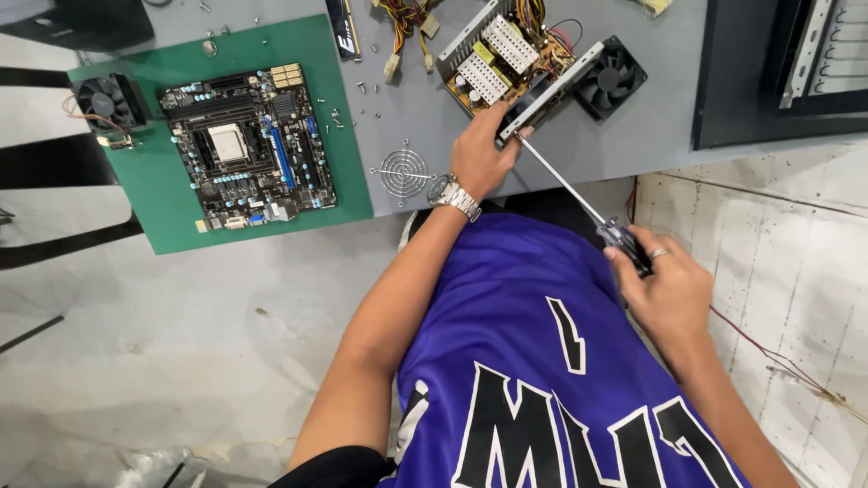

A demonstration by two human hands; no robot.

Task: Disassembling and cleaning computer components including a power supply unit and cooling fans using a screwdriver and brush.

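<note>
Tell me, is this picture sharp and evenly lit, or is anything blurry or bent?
Head view: soft, even light, no harsh glare; the motherboard on the green mat is crisp. The left hand on the opened power supply and the right hand gripping the screwdriver look sharp. The wide lens tilts and bends the table edge.

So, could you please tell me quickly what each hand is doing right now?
Left hand: closed on the open grey metal power supply case.
Right hand: closed on the long black-handled screwdriver.

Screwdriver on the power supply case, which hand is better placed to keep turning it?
Right. The right hand grips the screwdriver by its handle, tip at the power supply edge. The left hand is braced on the case, steadying it.
</note>
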